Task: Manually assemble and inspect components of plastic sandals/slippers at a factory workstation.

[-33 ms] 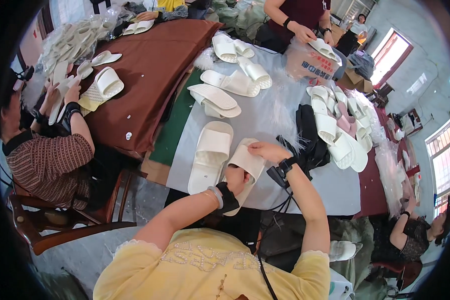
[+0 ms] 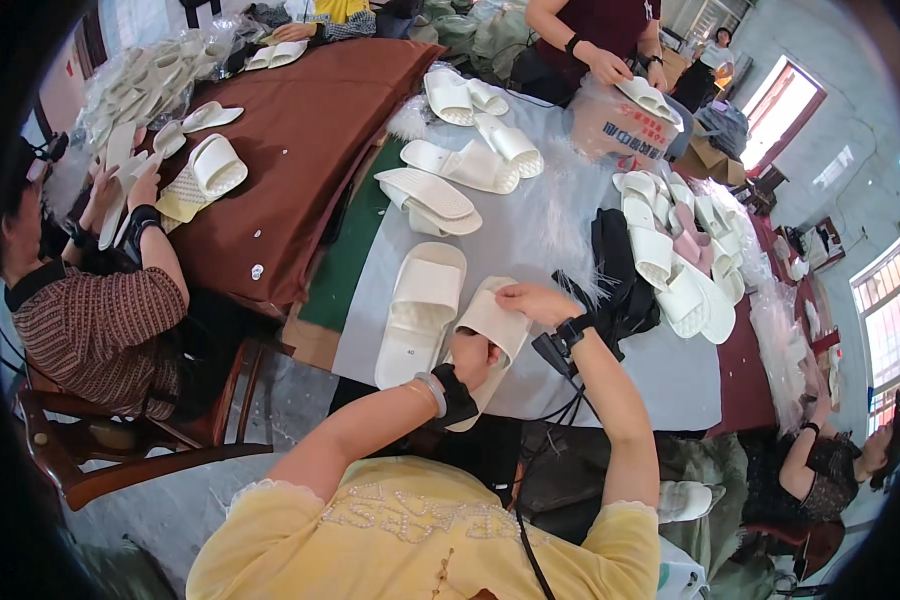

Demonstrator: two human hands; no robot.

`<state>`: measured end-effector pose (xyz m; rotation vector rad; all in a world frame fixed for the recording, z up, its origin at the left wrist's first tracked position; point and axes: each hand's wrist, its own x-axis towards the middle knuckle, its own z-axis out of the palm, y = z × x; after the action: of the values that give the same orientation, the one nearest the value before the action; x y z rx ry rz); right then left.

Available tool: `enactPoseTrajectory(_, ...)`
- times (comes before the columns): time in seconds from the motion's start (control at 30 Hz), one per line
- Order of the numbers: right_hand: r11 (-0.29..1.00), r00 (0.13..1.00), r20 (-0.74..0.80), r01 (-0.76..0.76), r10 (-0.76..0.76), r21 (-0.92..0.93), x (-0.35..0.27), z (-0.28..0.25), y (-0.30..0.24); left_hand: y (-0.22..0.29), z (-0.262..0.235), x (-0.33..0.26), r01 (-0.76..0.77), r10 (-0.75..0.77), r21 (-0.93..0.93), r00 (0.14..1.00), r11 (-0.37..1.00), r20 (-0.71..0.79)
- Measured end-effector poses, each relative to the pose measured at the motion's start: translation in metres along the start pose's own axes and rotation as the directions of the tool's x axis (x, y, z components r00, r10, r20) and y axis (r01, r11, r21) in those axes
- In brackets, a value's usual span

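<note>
Grey table point(image 2: 530, 240) unchanged: both hands' fingers, left hand point(image 2: 473, 358) and right hand point(image 2: 532, 300), still grip white slipper point(image 2: 495, 325).

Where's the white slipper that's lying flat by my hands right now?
In the head view, the flat white slipper lies on the grey table cover, just left of the slipper both hands hold.

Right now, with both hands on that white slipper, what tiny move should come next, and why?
Probably lay the white slipper flat next to the other white slipper on the grey table. The left hand holds its near end and the right hand its far end, while its likely mate already lies alongside.
</note>
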<state>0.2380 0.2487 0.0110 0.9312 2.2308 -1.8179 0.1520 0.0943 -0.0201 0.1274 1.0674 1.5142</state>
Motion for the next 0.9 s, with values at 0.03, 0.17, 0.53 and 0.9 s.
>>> enactPoseTrajectory(0.03,1.0,1.0,0.0,0.0,0.0,0.0,0.001,0.0,0.002,0.0,-0.002,0.002,0.006,-0.006,0.034,1.0,0.999,0.002)
enactPoseTrajectory(0.17,0.926,0.977,-0.208,0.031,0.052,0.377,0.0,0.008,0.002,-0.012,-0.02,0.003,-0.12,0.121,0.053,0.993,0.991,-0.003)
enactPoseTrajectory(0.53,0.555,0.782,-0.598,0.58,-0.175,0.596,-0.044,0.02,-0.043,0.082,-0.014,-0.088,-0.493,0.229,0.49,0.833,0.719,0.503)
enactPoseTrajectory(0.9,0.813,0.943,-0.259,0.316,-0.21,0.489,-0.068,0.057,-0.082,0.101,0.002,-0.038,-0.808,0.094,0.533,0.568,0.251,0.818)
